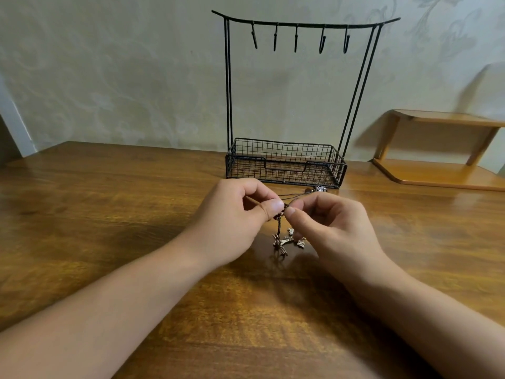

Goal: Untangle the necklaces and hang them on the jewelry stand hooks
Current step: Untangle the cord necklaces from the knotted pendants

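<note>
A tangle of dark cord necklaces (pixel 281 236) with small metal charms and brown beads hangs between my hands, just above the wooden table (pixel 109 201). My left hand (pixel 235 217) pinches the cord between thumb and forefinger. My right hand (pixel 328 222) pinches the same knot right beside it, fingertips almost touching. A thin cord runs back to a silver bead (pixel 320 189) lying by the stand's base. The black wire jewelry stand (pixel 228 105) rises behind my hands, its top bar carrying several bare hooks (pixel 296 39).
A wire mesh basket (pixel 287 166) forms the stand's base, close behind my hands. A small wooden shelf (pixel 437 149) sits at the back right against the patterned wall. Bare tabletop stretches to the left and toward me.
</note>
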